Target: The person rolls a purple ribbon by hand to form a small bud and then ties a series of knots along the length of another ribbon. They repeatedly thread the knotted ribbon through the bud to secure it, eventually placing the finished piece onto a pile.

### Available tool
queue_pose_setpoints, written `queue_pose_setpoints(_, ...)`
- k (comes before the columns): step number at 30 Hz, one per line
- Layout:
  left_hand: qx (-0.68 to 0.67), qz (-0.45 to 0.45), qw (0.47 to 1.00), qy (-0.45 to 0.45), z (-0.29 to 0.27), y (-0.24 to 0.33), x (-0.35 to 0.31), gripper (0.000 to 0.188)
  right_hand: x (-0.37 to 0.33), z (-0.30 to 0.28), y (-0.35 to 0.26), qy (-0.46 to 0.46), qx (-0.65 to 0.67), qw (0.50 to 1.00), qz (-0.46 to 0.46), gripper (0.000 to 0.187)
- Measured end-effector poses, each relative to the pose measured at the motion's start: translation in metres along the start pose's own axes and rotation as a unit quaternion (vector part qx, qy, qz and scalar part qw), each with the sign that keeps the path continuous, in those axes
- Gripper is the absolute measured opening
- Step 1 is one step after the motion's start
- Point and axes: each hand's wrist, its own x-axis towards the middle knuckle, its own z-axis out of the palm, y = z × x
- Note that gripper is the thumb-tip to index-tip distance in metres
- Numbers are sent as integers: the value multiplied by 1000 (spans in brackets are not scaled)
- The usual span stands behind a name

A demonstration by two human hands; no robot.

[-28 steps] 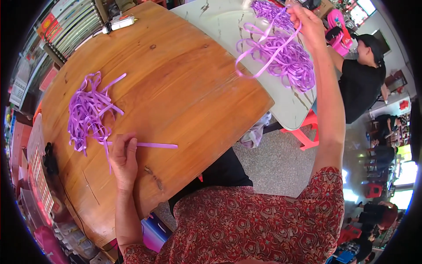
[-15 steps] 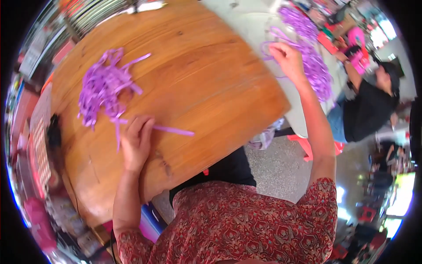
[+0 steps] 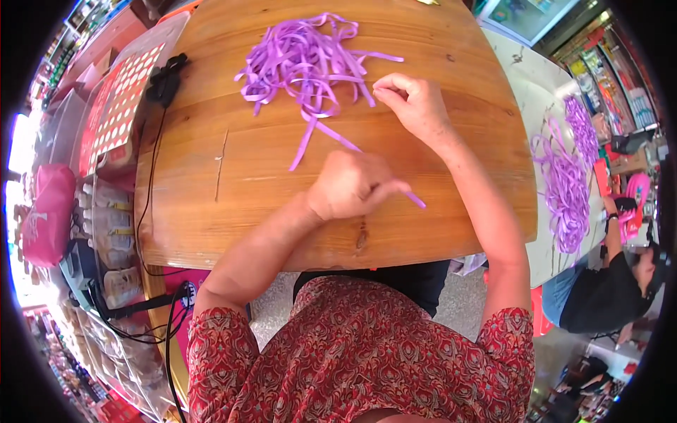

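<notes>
A loose tangle of purple ribbon lies on the wooden table, toward its far side. One strand trails toward me and passes under my left hand. That hand is closed on the strand, back upward, and the ribbon's tail pokes out past the thumb. To the right of the tangle is my right hand, its thumb and forefinger pinched together. Its fingertips are right beside a ribbon end; whether anything is between them is too small to make out.
The wooden table has a rounded edge. On the white table at right lie more purple ribbon heaps. A person in black works beyond it. A black cable and plastic containers stand at left.
My view has turned right. My right hand has left the ribbon on the white table and come over the wooden table, beside the tangle. The left hand has rolled over, back upward.
</notes>
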Motion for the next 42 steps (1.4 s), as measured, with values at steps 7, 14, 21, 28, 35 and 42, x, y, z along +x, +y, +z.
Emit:
queue_pose_setpoints(7, -29, 134, 989, -57, 4, 3, -4, 22, 16, 39, -28, -30, -9, 997, -76, 12)
queue_pose_setpoints(14, -23, 121, 991, -54, 5, 4, -4, 30, 44, 54, -24, 16, -175, 982, -68, 20)
queue_pose_setpoints(21, -11, 136, 991, -14, 10, 2, -4, 33, 45, 32, -21, 14, 14, 997, -80, 15)
queue_pose_setpoints(28, 21, 108, 994, 27, 7, 5, -4, 34, 26, -75, -81, 37, 528, 848, -37, 18)
queue_pose_setpoints(35, 19, 5, 988, 155, -2, 5, 1, 19, -8, -96, -73, -6, 725, 689, 10, 19)
queue_pose_setpoints(42, -54, 39, 983, 172, 1, 16, 10, 67, -44, -66, -78, -11, 810, 583, 62, 29)
